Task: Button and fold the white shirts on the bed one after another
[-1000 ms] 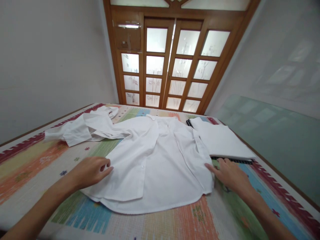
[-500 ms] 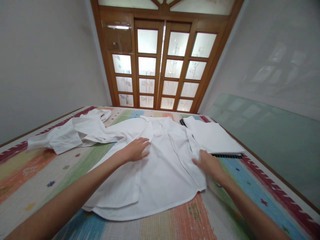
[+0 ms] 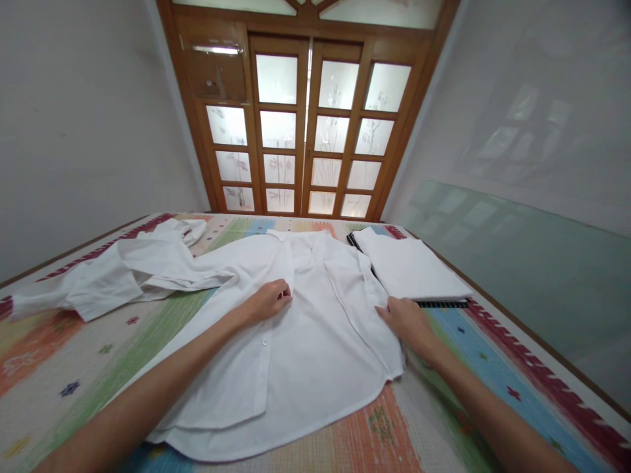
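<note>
A white button-up shirt (image 3: 325, 355) lies spread on the patterned cloth, collar at the far end and its front parted. My left hand (image 3: 270, 301) is closed, pinching the edge of the left front panel near the middle; a small button shows below it. At the shirt's right side, my right hand (image 3: 404, 322) has its fingers curled and thumb against the side edge, gripping the fabric there. The shirt's left sleeve stretches out to the left, where it meets another crumpled white garment (image 3: 106, 279).
A neat stack of folded white cloth (image 3: 414, 266) with a dark striped item under it sits at the right. The striped, colourful bedspread (image 3: 384, 427) covers the surface. Beyond stand wooden doors (image 3: 303, 125) with glass panes; a pale green panel (image 3: 517, 249) leans along the right wall.
My left hand has gone from spread fingers to a closed pinch on the shirt front. The right hand stays at the side edge. The shirt's lower left hem has shifted toward me.
</note>
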